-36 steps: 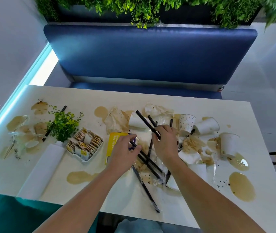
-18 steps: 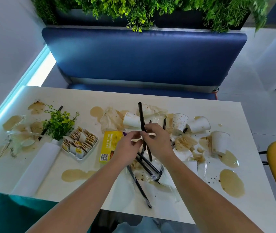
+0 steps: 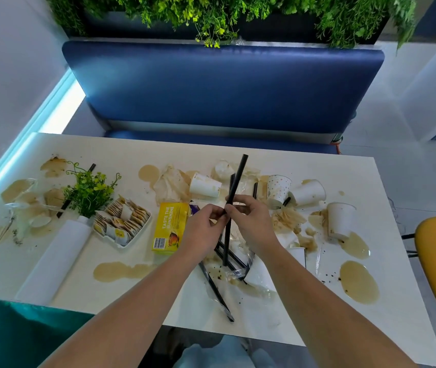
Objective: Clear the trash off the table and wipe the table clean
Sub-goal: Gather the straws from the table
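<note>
Straw (image 3: 235,181), where?
– Ctr frame, upright above table (image 3: 131,152). Left hand (image 3: 202,231) & right hand (image 3: 254,224) both pinch it mid-shaft, prob. gathering for the bin.
– Rest?
– More straws (image 3: 215,292) under hands, cups (image 3: 308,193) upper right.

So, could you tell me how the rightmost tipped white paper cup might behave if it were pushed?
The white paper cup lies on its side, so it would probably roll in a curve. It looks thin, so it is likely light and easily crushed. The brown puddle at its mouth suggests a wet, perhaps slippery rim.
</note>
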A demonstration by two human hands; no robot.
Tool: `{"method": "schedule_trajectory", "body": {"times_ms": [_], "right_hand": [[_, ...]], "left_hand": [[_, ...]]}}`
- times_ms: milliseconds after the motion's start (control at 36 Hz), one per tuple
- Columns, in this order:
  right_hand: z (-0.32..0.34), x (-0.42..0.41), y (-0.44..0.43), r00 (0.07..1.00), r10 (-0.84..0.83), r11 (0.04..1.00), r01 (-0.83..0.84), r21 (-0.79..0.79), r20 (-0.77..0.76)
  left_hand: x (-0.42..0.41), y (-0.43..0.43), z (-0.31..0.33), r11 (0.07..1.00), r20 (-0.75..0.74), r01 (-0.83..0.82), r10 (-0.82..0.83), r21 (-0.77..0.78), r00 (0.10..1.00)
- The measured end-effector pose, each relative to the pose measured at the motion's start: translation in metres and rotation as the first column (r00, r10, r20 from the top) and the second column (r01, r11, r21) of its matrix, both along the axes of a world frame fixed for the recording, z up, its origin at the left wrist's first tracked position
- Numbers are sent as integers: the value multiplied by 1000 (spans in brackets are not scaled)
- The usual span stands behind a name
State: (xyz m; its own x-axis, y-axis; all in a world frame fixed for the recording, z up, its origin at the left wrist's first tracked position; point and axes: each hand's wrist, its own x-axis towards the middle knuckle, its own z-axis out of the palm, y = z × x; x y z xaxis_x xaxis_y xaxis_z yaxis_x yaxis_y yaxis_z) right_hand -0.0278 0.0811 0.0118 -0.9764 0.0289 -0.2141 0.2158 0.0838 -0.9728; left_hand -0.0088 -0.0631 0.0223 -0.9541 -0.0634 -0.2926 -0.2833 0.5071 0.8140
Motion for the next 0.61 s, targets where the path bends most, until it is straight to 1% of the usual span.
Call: {"method": "schedule_trajectory", "body": {"times_ms": [56,111,194,278,361,417,472,528,583,611], "right_hand": [[0,1,2,999,-7,998,10,-65,42],[-1,2,4,999,10,997,-7,-79,36],[-4,3,6,999,40,998,-38,-58,22],[-6,3,7,999,30,999,-30,-11,25],[-4,4,8,999,26,999,-27,45,23],[-2,4,8,999,41,998,-42,45,32],[-1,5,8,998,42,999,-43,11,54],[-4,4,8,994,25,997,-17,-69,111],[-7,3,9,983,4,992,19,-122,184],[-10,2,11,979,1,993,23,-116,202]], "left_hand": [[1,1,0,1000,0,-14,14,7,1000],[2,2,-1,999,12,-35,34,19,999],[2,2,-1,997,20,-69,69,24,997],[3,2,0,997,42,-71,69,42,997],[3,2,1,994,94,-63,54,90,994],[3,3,2,987,142,-83,64,136,988],[3,4,2,971,176,-130,95,200,980],[2,4,0,948,195,-183,134,261,972],[1,4,-2,932,202,-218,163,289,966],[1,4,-2,933,201,-222,168,285,965]]}}
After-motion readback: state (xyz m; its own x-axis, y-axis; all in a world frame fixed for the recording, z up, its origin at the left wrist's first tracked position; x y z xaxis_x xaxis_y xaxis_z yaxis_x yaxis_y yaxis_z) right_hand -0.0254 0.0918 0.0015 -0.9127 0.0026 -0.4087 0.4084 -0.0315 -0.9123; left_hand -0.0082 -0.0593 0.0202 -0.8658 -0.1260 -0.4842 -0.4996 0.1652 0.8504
